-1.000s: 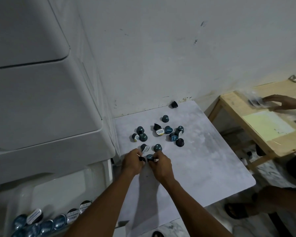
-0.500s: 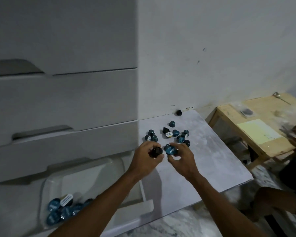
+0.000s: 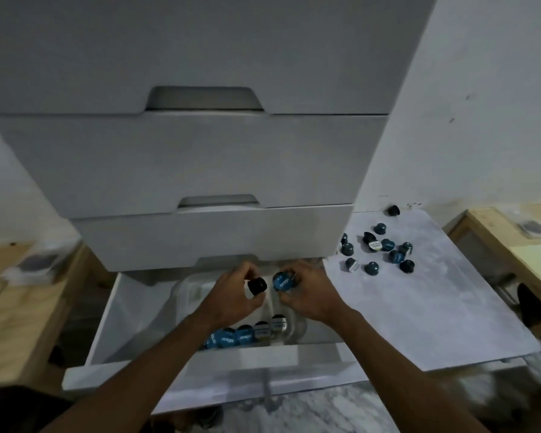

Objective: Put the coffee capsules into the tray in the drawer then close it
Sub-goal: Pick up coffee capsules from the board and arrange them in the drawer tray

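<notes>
Coffee capsules (image 3: 378, 248) lie scattered on the pale marbled desk (image 3: 434, 314), at about 2 o'clock from the hands, some dome up and some tipped on their sides. One lone black capsule (image 3: 393, 210) sits apart at the cluster's 1 o'clock, close to the wall (image 3: 481, 89). A row of capsules (image 3: 244, 335) stands along the near edge of the clear tray (image 3: 186, 287), which rests inside the pulled-out bottom drawer (image 3: 128, 320); this row is at 6 o'clock from the hands and partly hidden by the left forearm. The left hand (image 3: 236, 296) is above the tray with its fingers curled round a dark capsule (image 3: 256, 285). Just at its 3 o'clock, the right hand (image 3: 310, 295) grips a blue capsule (image 3: 283, 282) whose printed lid faces the camera. The two held capsules are close together but not touching. At 12 o'clock rises the white cabinet (image 3: 200, 157), its upper drawers closed. A wooden side table (image 3: 531, 260) shows at the 3 o'clock edge of the view, and another (image 3: 19, 323) at 9 o'clock.
</notes>
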